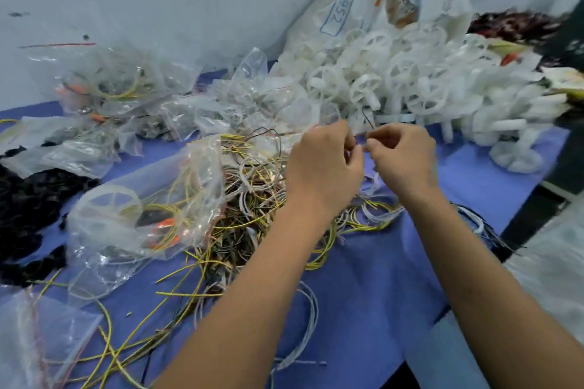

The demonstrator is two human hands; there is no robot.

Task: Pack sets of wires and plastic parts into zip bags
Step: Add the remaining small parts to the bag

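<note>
your left hand (322,164) and right hand (403,156) both pinch a thin dark wire (367,118), rising toward twelve o'clock; the wire pile (252,199) lies at seven o'clock, nearer your left.

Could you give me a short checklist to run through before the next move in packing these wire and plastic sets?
1. Both hands free for a new set: not ok. The left hand and right hand pinch something small between them.
2. What they pinch: cannot tell; a thin dark wire rises from the fingers.
3. Wires within reach: ok. The wire pile lies under the left hand.
4. Plastic parts within reach: ok. The white wheels are heaped just behind the hands.
5. Empty zip bag ready: cannot tell. The zip bag at near left looks flat.
</note>
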